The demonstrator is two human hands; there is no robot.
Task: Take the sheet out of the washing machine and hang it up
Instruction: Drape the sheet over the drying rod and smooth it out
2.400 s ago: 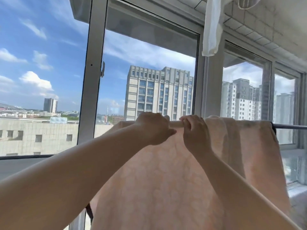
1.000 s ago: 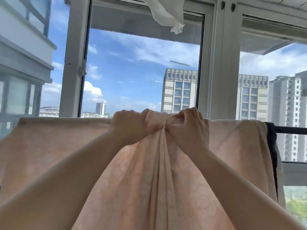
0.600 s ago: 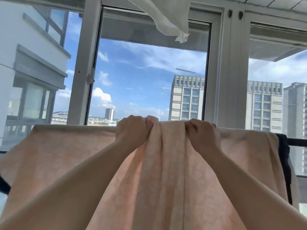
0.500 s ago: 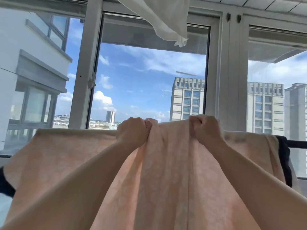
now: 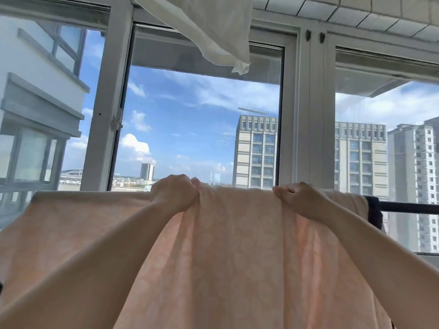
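A pale peach patterned sheet [image 5: 232,252] hangs draped over a dark horizontal rail [image 5: 408,207], which shows only at the right end. My left hand [image 5: 174,192] grips a bunched fold at the sheet's top edge, left of centre. My right hand [image 5: 301,198] grips the top edge further right. The stretch of sheet between the hands lies fairly flat over the rail. Folds run down from each grip. The washing machine is out of view.
Tall window frames [image 5: 306,115] stand right behind the rail, with high-rise buildings beyond the glass. A white cloth [image 5: 213,32] hangs from above, over the sheet's middle. A dark garment edge [image 5: 375,210] sits at the sheet's right end.
My hands have drawn apart along the rail, the right one sliding right. The gathered folds between them have spread out flatter. The sheet now covers more of the rail.
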